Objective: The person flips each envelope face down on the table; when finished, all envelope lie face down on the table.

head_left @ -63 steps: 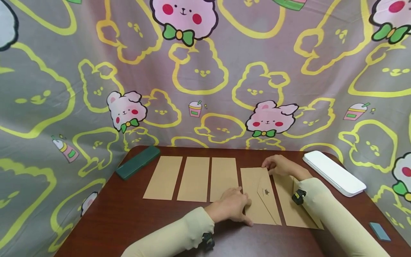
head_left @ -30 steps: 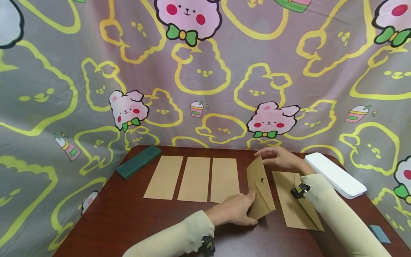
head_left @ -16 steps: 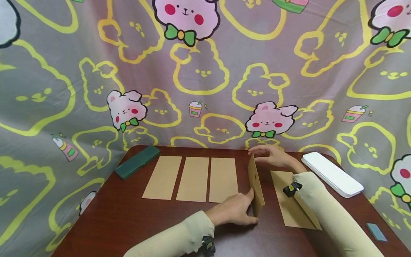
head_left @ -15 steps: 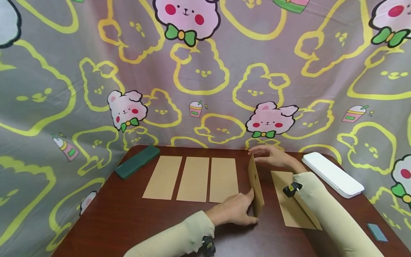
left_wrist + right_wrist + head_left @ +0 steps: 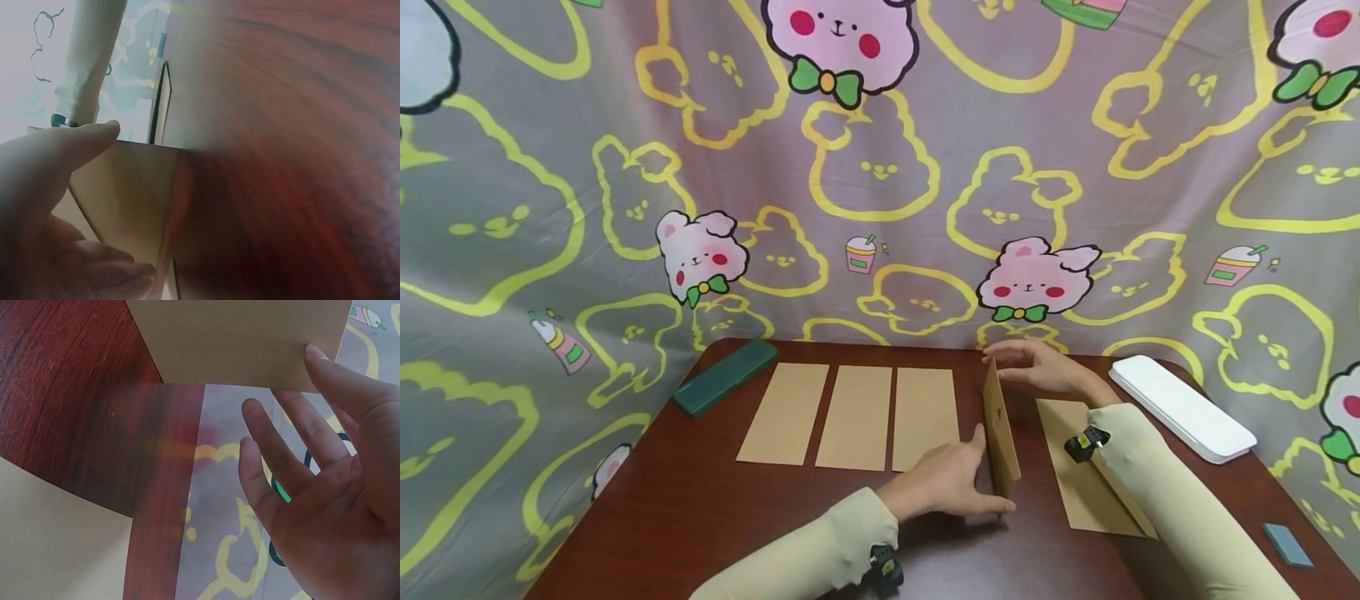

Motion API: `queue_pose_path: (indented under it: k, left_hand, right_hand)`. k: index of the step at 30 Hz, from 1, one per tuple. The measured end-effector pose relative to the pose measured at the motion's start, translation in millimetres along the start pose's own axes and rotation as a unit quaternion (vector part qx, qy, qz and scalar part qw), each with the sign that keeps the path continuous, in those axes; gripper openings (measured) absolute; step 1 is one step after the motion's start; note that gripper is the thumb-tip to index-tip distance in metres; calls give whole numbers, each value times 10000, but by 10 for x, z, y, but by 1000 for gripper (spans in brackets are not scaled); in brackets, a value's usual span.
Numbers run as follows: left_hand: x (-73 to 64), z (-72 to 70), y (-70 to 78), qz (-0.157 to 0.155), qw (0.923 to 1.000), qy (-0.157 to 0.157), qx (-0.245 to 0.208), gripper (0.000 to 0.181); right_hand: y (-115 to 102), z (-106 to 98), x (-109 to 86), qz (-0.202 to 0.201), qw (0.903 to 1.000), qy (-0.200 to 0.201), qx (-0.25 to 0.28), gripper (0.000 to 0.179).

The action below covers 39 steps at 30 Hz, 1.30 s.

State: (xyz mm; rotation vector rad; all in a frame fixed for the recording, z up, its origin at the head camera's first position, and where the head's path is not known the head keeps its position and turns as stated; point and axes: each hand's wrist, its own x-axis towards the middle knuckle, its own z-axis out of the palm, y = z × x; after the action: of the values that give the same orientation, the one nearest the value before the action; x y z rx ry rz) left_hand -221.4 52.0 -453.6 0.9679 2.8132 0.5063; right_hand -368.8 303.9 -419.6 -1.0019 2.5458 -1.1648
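Note:
A kraft-paper envelope stands on its long edge on the table, nearly edge-on in the head view. At its far end my right hand pinches it, thumb on one face and index finger passing behind the other, as the right wrist view shows. My left hand is at the near end, its thumb stretched to the near edge and its fingers spread beside the left face. Three plain kraft envelopes lie flat in a row to the left. Another envelope lies flap side up, partly under my right forearm.
A dark green case lies at the table's back left. At the right are a long white case and a small blue-grey block. A cartoon-print curtain hangs behind the brown table.
The envelope went from lying flat to standing on edge, turned up leftward by both hands. Most recently the left fingers have straightened and loosened from its near end, while the right hand keeps its hold.

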Motion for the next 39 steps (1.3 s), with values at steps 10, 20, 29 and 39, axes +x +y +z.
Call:
queue_pose_path:
  k: [10, 20, 29, 39]
  left_hand:
    - [-36, -124, 75, 309, 9969, 676, -251, 113]
    - [-56, -194, 102, 1378, 9789, 1483, -274, 60]
    - [-33, -201, 106, 1437, 9801, 1353, -206, 60]
    - [-35, -182, 90, 1480, 9781, 1443, -239, 60]
  right_hand:
    - [-25, 10, -10, 14, 9998, 79, -157, 43]
    - [-48, 27, -7, 92, 10000, -8, 7, 43]
    - [64, 79, -26, 458, 9985, -14, 301, 45]
    - [185, 184, 12, 636, 9976, -178, 184, 40]
